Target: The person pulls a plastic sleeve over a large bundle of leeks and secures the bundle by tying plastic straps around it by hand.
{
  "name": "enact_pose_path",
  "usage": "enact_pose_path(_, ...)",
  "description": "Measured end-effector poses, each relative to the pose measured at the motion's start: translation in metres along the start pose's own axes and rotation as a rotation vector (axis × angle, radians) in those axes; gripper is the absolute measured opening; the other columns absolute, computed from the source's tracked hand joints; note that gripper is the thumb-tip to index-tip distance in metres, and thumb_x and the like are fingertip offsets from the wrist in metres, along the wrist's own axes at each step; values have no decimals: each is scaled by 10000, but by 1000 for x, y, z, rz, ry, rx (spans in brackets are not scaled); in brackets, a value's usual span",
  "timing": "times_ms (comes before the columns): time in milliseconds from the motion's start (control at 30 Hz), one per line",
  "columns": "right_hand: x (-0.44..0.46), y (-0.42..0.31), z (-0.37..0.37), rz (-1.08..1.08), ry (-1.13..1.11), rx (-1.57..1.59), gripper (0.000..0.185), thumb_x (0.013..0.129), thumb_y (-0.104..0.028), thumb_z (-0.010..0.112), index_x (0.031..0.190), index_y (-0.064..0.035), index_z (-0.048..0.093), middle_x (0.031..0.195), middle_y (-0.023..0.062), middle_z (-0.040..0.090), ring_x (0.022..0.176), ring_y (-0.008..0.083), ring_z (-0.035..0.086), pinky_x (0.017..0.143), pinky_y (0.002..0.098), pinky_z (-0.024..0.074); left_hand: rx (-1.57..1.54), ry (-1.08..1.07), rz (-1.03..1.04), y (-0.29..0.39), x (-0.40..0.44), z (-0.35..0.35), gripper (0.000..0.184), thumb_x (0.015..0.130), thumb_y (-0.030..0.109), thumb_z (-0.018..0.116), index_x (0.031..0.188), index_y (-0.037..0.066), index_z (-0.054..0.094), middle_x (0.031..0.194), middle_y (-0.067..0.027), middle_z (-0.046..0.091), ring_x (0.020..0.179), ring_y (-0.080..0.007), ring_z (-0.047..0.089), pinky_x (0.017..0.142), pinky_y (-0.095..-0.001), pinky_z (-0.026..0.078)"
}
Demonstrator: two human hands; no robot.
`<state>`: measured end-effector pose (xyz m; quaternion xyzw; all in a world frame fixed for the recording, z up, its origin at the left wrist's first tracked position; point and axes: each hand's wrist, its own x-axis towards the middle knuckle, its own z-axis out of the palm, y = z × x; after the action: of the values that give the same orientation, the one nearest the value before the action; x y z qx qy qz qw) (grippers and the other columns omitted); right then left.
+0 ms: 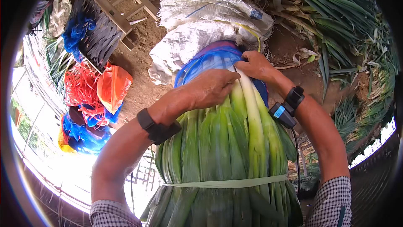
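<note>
At six o'clock lies the banded leek bundle (205,143), its twelve-o'clock end beneath the left hand (214,87) and right hand (257,65), each grip curled, contents indeterminable, where light, even pressure beside the blue plastic (205,62) should spare the stalks (252,118).

Bare brown earth (138,69) is seen beneath a weathered wooden frame (121,6), set near heaped green stalks (331,13) at right. Strong daylight is admitted at left (the outdoors is largely washed out to white), where thin bars (35,122) are silhouetted.
</note>
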<state>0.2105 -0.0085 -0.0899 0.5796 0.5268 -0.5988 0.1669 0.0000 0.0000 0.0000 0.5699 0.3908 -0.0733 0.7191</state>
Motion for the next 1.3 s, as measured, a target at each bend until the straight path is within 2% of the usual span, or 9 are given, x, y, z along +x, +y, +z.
enact_pose_path(167,32,8,-8,-85,90,-60,313,766,-289,603,803,16,659,817,225,663,820,401,639,754,446,488,324,-86,-5,-40,48,-3,310,925,186,491,1129,-17,605,1023,-231,644,956,-391,622,855,-447,482)
enact_pose_path(200,37,14,-3,-83,147,-67,308,746,-294,614,793,7,659,813,226,662,818,384,646,775,441,492,187,-129,23,-52,58,-5,307,927,190,488,1122,-21,598,1039,-228,639,974,-398,610,875,-450,473)
enact_pose_path(300,41,6,-6,59,-35,84,387,719,-305,628,915,26,668,904,250,671,883,368,656,826,421,495,344,-109,29,-101,90,0,318,925,204,493,1132,-14,598,1086,-225,635,1027,-396,600,908,-434,465)
enact_pose_path(400,9,-9,-7,-36,-75,95,563,732,-304,639,1123,99,589,1033,245,650,974,282,632,872,355,482,252,-66,3,-100,90,-3,317,910,186,508,1143,-8,602,1110,-222,639,1067,-367,603,940,-408,460)
enact_pose_path(500,5,-6,-13,55,-233,57,726,710,-290,658,1274,125,470,1190,262,587,1086,288,587,949,331,452,163,43,-64,-96,86,0,311,894,143,512,1148,-10,608,1127,-209,645,1072,-311,619,938,-376,469)
enact_pose_path(700,-9,20,-7,50,-124,415,714,684,-256,641,1263,132,488,1175,249,600,1095,301,587,940,354,462,-22,130,20,-86,87,9,266,861,116,547,1069,-17,646,1019,-172,687,958,-244,654,854,-353,498)
enact_pose_path(1000,-6,22,-12,20,-122,313,708,673,-288,673,1239,113,530,1175,255,606,1088,293,594,927,339,469,343,-90,-229,-58,111,10,381,765,337,672,910,-13,705,898,-224,677,873,-356,661,806,-408,498)
enact_pose_path(1100,-2,26,-7,10,-105,341,696,662,-282,681,1222,107,543,1151,252,613,1072,289,598,912,332,473,541,107,-113,-64,114,25,415,742,357,683,916,-19,705,899,-236,678,892,-385,654,802,-428,501)
enact_pose_path(1300,-8,20,-8,-12,-44,391,513,654,-250,653,1032,94,603,940,203,658,886,259,628,770,355,491,462,75,-325,-55,124,24,303,766,254,651,900,-14,693,932,-249,672,912,-399,651,779,-462,507)
